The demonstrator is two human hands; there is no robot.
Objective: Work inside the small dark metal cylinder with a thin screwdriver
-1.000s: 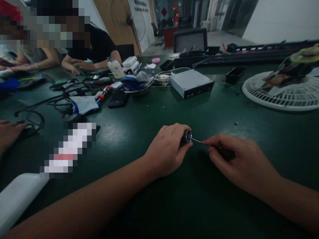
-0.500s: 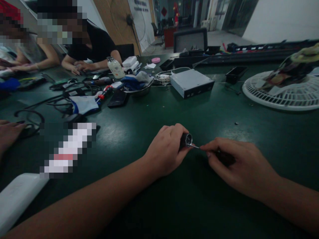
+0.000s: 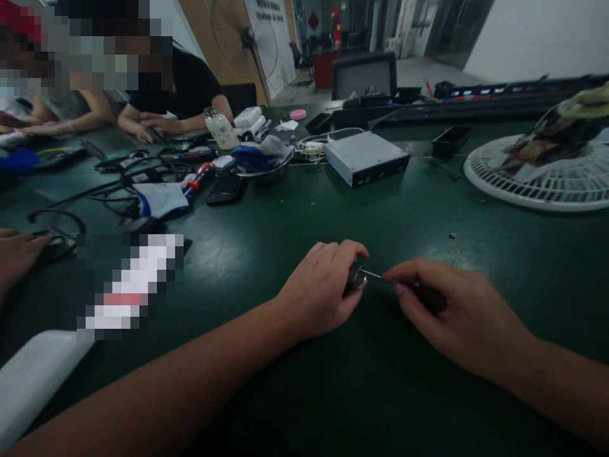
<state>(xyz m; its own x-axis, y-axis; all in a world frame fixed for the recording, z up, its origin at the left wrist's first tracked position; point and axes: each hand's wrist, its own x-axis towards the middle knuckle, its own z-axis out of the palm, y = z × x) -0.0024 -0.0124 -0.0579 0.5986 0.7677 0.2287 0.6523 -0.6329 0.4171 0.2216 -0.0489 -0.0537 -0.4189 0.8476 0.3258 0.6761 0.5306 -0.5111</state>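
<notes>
My left hand (image 3: 321,289) grips a short dark cylinder (image 3: 356,278), fingers curled round it, its rimmed end turned towards the right. My right hand (image 3: 447,304) pinches a slim tool (image 3: 428,296) like a pen, its thin metal shaft reaching that rimmed end; how deep the tip sits, I cannot tell. To work it well, I should brace the cylinder firmly, line the shaft up with the opening and press lightly, since a slip could catch my left thumb beside the rim. Beyond, a tiny dark ring (image 3: 452,235) lies on the desk (image 3: 295,406); my sleeve-free forearms should avoid sweeping it away.
</notes>
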